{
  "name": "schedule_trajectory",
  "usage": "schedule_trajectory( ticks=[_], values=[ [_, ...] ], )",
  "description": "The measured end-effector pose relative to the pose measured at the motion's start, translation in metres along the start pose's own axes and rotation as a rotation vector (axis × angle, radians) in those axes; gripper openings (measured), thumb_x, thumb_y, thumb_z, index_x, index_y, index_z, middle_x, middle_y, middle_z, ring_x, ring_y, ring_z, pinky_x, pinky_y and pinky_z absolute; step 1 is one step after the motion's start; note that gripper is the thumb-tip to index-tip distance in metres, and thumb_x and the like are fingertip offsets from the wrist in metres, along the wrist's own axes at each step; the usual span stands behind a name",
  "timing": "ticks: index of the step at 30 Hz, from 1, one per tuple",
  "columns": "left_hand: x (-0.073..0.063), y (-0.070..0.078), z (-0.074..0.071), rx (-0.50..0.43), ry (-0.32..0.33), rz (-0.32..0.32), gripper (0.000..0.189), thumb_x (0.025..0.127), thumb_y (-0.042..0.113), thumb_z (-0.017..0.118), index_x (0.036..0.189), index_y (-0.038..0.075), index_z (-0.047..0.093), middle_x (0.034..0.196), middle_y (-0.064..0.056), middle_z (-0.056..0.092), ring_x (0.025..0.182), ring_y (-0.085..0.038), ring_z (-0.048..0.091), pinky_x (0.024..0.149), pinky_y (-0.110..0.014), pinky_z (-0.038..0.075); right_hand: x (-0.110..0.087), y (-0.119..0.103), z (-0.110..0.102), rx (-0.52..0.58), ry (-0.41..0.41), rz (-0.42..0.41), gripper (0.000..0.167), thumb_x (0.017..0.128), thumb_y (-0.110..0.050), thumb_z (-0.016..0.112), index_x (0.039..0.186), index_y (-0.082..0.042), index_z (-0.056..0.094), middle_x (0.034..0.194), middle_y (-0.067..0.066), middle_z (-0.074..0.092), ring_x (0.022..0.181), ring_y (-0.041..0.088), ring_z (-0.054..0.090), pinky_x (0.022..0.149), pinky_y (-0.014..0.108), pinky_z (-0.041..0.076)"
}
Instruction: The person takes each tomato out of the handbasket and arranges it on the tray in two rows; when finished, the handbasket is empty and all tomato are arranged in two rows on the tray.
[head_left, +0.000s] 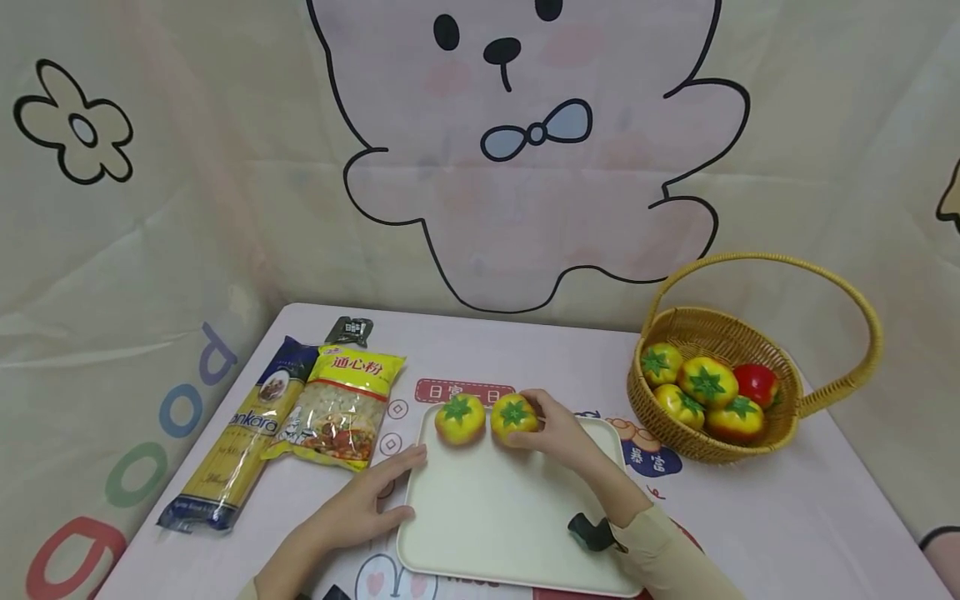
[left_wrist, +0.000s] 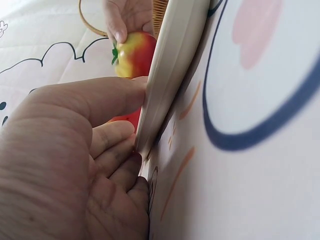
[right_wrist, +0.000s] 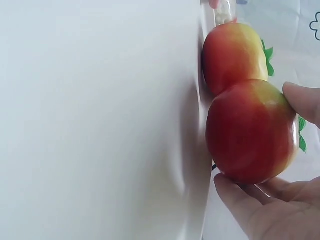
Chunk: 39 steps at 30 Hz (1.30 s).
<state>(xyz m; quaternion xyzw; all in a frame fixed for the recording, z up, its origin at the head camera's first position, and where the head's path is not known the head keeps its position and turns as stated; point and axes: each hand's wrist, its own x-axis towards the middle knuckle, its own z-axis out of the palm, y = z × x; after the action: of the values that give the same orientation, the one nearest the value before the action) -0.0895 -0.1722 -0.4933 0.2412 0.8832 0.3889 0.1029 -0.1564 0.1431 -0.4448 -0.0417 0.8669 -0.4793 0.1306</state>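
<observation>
Near the far edge of the cream tray (head_left: 480,517), my right hand (head_left: 555,429) grips a yellow-red tomato (head_left: 513,417) with a green leafy top. Thumb and fingers stand on opposite sides of it in the right wrist view, where the tomato (right_wrist: 252,132) shows its red underside. A second tomato (head_left: 460,419) sits just left of it on the tray, in the corner. My left hand (head_left: 360,508) rests against the tray's left rim, thumb and fingers spread. The left wrist view has its fingertips touching the rim (left_wrist: 165,75).
A wicker basket (head_left: 712,446) with a tall handle stands at the right, holding several tomatoes and a red fruit (head_left: 756,384). To the left lie a spaghetti pack (head_left: 240,442), a yellow pasta bag (head_left: 341,408) and a small dark packet (head_left: 349,331).
</observation>
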Motion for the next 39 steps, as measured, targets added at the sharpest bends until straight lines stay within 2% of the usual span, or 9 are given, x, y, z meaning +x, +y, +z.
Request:
schedule_trajectory(
  ticks=[11,21,26,33,39],
  values=[
    [0.0001,-0.0008,-0.0001,-0.004,-0.005,-0.005,0.066,0.086,0.04,0.065,0.145,0.028,0.038,0.152,0.009,0.034,0.141,-0.022,0.031,0.113,-0.05,0.028,0.0028,-0.0031,0.0077,0.025,-0.006,-0.01,0.074,0.077,-0.029,0.078,0.139,-0.008,0.042,0.139,0.012,0.049,0.127,0.033,0.048,0.105,0.05,0.044],
    [-0.0014,0.0031,-0.0015,0.003,0.007,0.027,0.064,0.086,0.039,0.066,0.143,0.023,0.042,0.151,0.005,0.038,0.14,-0.024,0.033,0.112,-0.049,0.031,0.0027,-0.0021,0.0094,0.062,-0.049,0.006,0.079,0.076,-0.032,0.078,0.141,-0.009,0.041,0.142,0.011,0.046,0.132,0.035,0.043,0.107,0.054,0.04],
    [-0.0012,0.0013,-0.0008,0.004,0.006,0.019,0.065,0.086,0.041,0.065,0.144,0.025,0.041,0.151,0.007,0.037,0.14,-0.023,0.033,0.112,-0.05,0.03,0.0018,-0.0014,0.0092,0.056,-0.059,0.008,0.081,0.075,-0.032,0.079,0.142,-0.009,0.04,0.141,0.011,0.047,0.131,0.035,0.043,0.106,0.054,0.041],
    [-0.0013,0.0017,-0.0012,0.009,0.005,0.016,0.066,0.086,0.041,0.065,0.144,0.024,0.041,0.152,0.007,0.036,0.14,-0.023,0.033,0.112,-0.05,0.03,0.0021,-0.0012,0.009,0.0,-0.06,0.033,0.084,0.075,-0.035,0.079,0.145,-0.014,0.037,0.139,0.011,0.048,0.121,0.03,0.048,0.104,0.057,0.042],
    [-0.001,0.0019,-0.0012,0.012,0.002,0.017,0.065,0.086,0.042,0.064,0.144,0.025,0.04,0.152,0.007,0.035,0.14,-0.023,0.033,0.113,-0.05,0.03,0.0025,-0.0001,0.0085,-0.024,-0.066,0.05,0.085,0.076,-0.036,0.078,0.146,-0.014,0.034,0.141,0.013,0.046,0.123,0.033,0.047,0.104,0.059,0.041]
  ],
)
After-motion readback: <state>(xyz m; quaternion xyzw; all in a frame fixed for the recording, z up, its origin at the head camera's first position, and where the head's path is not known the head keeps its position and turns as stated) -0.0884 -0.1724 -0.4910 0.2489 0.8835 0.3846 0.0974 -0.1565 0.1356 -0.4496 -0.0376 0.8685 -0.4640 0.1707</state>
